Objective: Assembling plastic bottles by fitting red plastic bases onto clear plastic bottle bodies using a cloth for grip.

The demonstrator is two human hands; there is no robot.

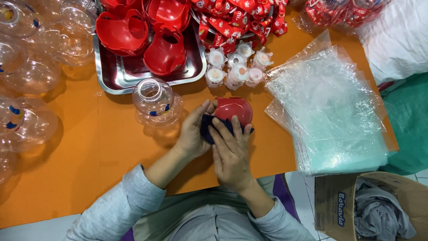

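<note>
Both your hands are closed on one red cap [234,110] at the near middle of the orange worktop [116,151].
Your left hand [192,134] steadies it while your right hand [232,156] presses a dark cloth [208,127] against its side; a clear jar [154,100] stands just left, more red caps fill the metal tray [107,76] behind, plastic bags [330,111] lie right.

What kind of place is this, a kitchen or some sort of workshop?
Most likely a small assembly or packing workshop. A metal tray holds many identical red plastic parts, clear plastic bottles crowd the orange table, and a stack of clear bags lies ready.
</note>
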